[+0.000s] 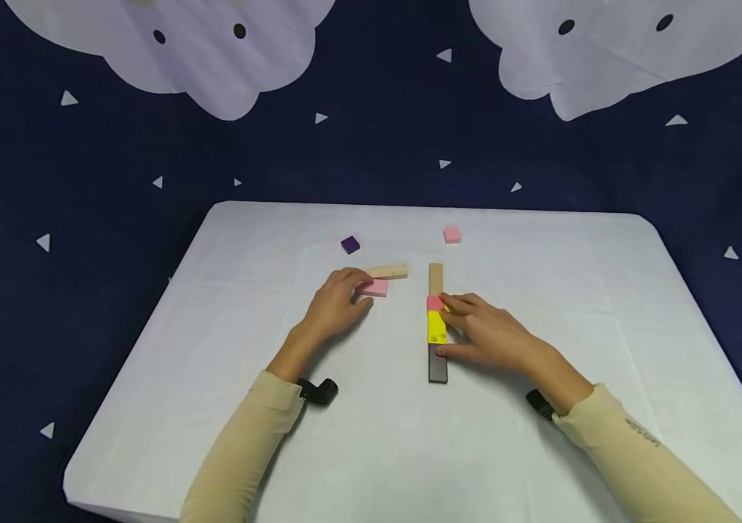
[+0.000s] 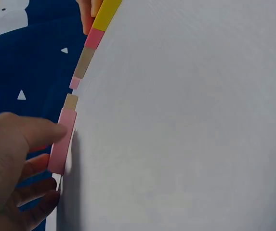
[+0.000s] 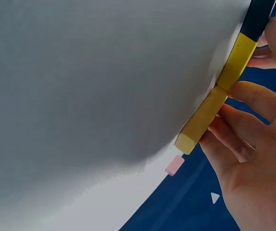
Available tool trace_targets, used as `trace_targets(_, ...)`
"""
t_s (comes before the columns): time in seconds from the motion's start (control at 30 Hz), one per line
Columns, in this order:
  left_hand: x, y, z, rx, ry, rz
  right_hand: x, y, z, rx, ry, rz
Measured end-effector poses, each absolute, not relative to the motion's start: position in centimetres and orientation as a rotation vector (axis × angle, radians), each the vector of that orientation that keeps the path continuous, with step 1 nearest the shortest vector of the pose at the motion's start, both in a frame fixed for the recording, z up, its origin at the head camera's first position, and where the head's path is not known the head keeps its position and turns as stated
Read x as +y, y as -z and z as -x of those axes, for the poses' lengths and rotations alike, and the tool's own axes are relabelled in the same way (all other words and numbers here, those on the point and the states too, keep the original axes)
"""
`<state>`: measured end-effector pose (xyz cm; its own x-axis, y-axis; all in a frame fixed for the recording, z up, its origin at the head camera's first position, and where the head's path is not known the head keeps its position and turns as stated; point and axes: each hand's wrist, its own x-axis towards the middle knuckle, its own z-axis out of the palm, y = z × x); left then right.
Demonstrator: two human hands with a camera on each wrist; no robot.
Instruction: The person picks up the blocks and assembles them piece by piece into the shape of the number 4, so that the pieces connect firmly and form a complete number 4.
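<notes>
Well inside the white table's (image 1: 371, 450) side edges, a gap separates the end-to-end block row (image 1: 437, 327) from the pink bar (image 1: 379, 289) pinched by the left hand (image 1: 335, 305), thumb nearest, while the right hand (image 1: 488, 333), grasping nothing, leans extended fingers along the row's right side.

High, downward head view; close wrist views
</notes>
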<state>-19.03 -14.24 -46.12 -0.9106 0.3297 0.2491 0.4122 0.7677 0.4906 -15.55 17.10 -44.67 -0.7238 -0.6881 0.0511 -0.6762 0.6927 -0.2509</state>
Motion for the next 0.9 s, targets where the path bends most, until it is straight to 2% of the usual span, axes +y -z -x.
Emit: trace_targets(0.9, -14.18, 46.6, 19.47, -2.797, 1.042, 0.678, 16.76, 44.71, 15.39, 2.827, 0.395, 1.08)
